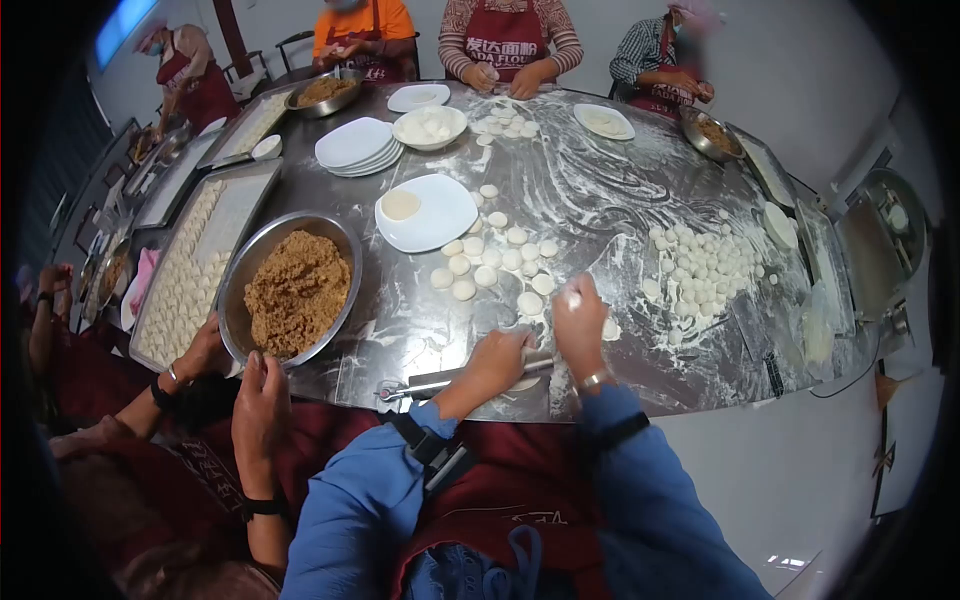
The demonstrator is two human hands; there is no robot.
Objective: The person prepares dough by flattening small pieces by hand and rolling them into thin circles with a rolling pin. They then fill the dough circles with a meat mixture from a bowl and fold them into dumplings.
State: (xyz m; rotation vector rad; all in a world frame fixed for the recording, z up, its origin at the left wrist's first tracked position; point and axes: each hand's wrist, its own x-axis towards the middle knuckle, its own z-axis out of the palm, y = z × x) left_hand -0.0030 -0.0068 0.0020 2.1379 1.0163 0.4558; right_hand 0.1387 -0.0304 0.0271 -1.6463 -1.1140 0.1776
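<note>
My left hand (493,365) is closed near the table's front edge, over a rolling pin (430,379) that lies beneath it; a bit of pale dough shows under the hand. Raised a little to the right is my right hand (580,318), its fingers curled together and floury; what they hold, if anything, is hidden. Just beyond my hands, small flattened dough rounds (487,276) are scattered on the floured steel table (600,385). A white plate (440,222) with one thin wrapper (401,205) stands behind them.
A co-worker's hands (262,400) are at the left beside a steel bowl of brown filling (300,285). A tray of dumplings (180,290) lies farther left. Many dough pieces (705,265) lie at the right. Other people in red aprons work across the table, near stacked plates (355,145).
</note>
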